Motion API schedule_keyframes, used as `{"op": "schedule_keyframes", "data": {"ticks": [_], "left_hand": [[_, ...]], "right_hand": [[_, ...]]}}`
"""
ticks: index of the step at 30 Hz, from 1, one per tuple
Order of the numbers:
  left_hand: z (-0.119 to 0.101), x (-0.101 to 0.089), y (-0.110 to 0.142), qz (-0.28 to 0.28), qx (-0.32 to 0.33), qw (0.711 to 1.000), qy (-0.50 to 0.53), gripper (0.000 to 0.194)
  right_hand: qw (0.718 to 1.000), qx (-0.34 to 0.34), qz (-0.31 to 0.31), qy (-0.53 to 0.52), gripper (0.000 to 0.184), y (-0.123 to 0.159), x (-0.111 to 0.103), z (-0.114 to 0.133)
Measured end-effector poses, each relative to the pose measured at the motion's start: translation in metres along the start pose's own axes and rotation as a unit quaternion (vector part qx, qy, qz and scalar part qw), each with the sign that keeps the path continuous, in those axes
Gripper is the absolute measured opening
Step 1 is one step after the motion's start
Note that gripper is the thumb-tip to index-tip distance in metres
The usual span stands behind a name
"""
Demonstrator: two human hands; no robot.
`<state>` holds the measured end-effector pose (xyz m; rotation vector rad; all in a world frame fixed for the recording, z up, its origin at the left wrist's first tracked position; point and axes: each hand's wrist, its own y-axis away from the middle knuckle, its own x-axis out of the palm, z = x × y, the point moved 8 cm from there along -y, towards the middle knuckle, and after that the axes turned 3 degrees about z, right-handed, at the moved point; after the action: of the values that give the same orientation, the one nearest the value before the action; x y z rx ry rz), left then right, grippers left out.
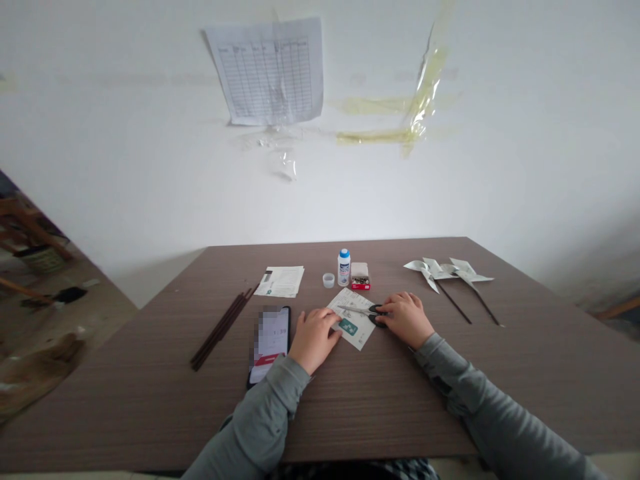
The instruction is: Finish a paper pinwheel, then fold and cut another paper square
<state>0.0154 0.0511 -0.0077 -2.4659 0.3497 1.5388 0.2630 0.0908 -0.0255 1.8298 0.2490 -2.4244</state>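
A printed paper sheet with a green mark lies on the brown table. My left hand rests on its left corner, fingers curled down on the paper. Black-handled scissors lie across the sheet, blades pointing left. My right hand is closed around their handles at the sheet's right edge.
A phone lies left of my left hand, dark sticks further left. Behind the sheet stand a folded paper, a small cap, a glue bottle and a red box. Two paper pinwheels lie at right.
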Motion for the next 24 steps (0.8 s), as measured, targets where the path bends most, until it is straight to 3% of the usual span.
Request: {"op": "schedule_keyframes", "data": {"ticks": [14, 21, 24], "left_hand": [[0.008, -0.001, -0.005, -0.004, -0.025, 0.999, -0.037, 0.025], [0.013, 0.000, -0.005, -0.026, -0.036, 0.998, -0.041, 0.043], [0.014, 0.000, -0.005, -0.007, -0.054, 0.997, -0.046, 0.045]], "right_hand": [[0.997, 0.036, -0.048, -0.053, 0.041, -0.002, 0.000, -0.017], [0.996, 0.028, -0.058, -0.063, 0.039, -0.001, -0.003, -0.018], [0.994, 0.045, -0.072, -0.074, 0.036, -0.001, -0.003, -0.021]]}}
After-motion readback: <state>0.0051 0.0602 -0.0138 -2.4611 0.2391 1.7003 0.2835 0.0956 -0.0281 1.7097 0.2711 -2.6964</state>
